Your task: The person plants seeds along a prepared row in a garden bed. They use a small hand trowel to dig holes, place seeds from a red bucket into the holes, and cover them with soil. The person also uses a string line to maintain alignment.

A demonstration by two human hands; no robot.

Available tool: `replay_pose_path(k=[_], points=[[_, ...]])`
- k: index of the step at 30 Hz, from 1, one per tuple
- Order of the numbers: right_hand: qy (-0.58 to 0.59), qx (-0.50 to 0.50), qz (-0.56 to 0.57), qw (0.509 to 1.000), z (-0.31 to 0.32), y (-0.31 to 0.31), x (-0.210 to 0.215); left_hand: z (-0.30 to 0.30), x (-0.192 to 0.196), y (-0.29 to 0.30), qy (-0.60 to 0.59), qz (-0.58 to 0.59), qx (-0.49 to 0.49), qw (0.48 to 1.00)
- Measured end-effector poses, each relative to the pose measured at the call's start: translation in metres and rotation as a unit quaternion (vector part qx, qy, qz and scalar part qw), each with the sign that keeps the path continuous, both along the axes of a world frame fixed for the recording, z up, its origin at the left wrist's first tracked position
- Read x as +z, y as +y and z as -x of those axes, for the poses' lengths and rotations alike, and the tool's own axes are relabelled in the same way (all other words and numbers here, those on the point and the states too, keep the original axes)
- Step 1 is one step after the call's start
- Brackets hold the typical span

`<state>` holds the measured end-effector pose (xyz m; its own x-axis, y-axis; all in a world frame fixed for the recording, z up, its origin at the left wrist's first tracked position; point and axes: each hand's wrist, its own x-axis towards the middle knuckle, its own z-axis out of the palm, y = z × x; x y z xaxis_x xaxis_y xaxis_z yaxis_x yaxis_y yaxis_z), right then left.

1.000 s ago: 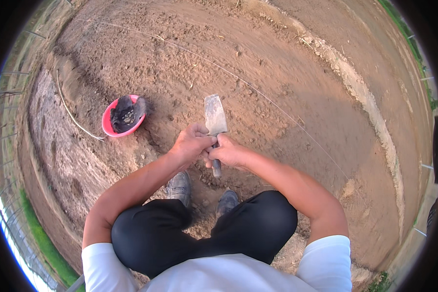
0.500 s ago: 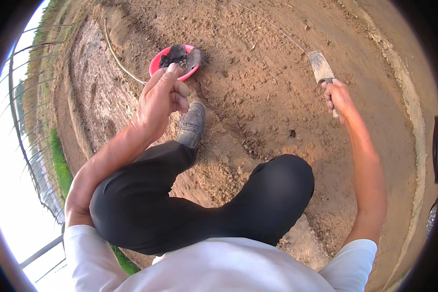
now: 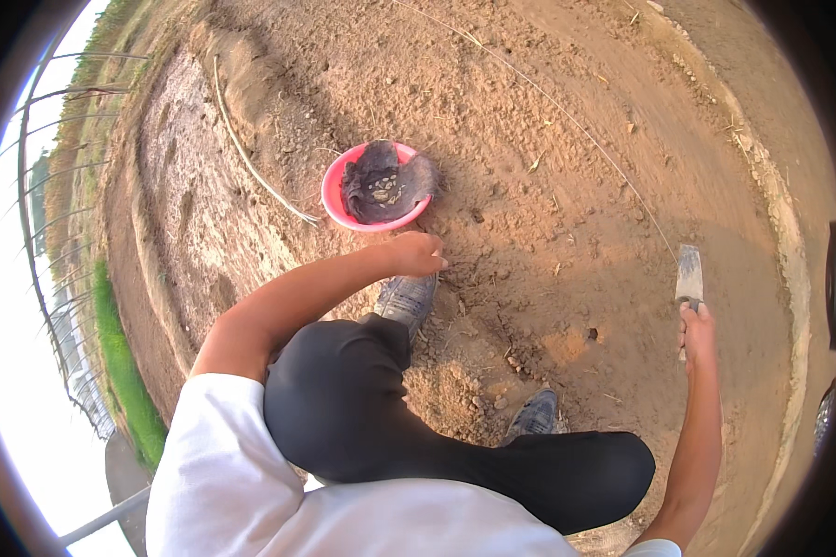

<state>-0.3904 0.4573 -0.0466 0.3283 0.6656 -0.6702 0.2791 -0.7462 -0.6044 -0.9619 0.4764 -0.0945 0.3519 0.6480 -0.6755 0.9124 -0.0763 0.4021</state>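
My right hand (image 3: 699, 327) grips the handle of a trowel (image 3: 688, 274), whose flat, soil-smeared blade points away from me just above the ground. Near my left shoe (image 3: 409, 302), my left hand (image 3: 416, 253) hangs with its fingers curled closed. Whatever they hold, if anything, is hidden. Just beyond that hand a pink basin (image 3: 333, 202) rests on the soil. Dark cloth (image 3: 416, 178) lines it and folds over its right rim, with several small pale lumps (image 3: 385, 191) lying in the middle.
A thin string (image 3: 576, 121) runs across the brown soil towards the trowel. Left of the basin lies a pale hose or cane (image 3: 241, 148). A small dark hole (image 3: 592, 334) is in the ground between my hands. Bent frame poles (image 3: 28, 186) stand at far left.
My left hand has moved from the basin's near rim down and right, towards my left shoe. My right knee has swung right, uncovering my right shoe. The trowel stays in my right hand.
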Motion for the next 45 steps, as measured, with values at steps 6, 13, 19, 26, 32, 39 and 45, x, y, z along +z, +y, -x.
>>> replay_pose_path(k=[6,13,19,26,32,39,45], points=[[-0.107,-0.017,-0.067,0.992,-0.011,-0.066,-0.023,0.022,-0.022,0.024,-0.059,0.036,0.037,0.997],[-0.110,0.010,-0.129,0.985,0.035,-0.181,-0.040,-0.012,-0.014,0.095,-0.109,0.118,-0.118,0.980],[-0.111,0.037,-0.037,0.992,0.108,-0.185,-0.010,-0.079,-0.018,0.151,-0.171,0.063,-0.195,0.964],[-0.085,-0.053,-0.052,0.994,0.136,-0.168,0.017,-0.167,-0.004,0.202,-0.157,0.087,-0.347,0.921],[-0.058,-0.205,-0.034,0.976,0.176,-0.157,0.084,-0.203,0.057,0.274,-0.214,0.040,-0.342,0.914],[0.032,-0.231,-0.030,0.972,0.224,-0.125,0.033,-0.164,0.016,0.254,-0.120,0.059,-0.329,0.935],[0.102,-0.246,-0.055,0.962,0.206,-0.115,0.029,-0.129,-0.013,0.206,-0.048,0.087,-0.327,0.940]])
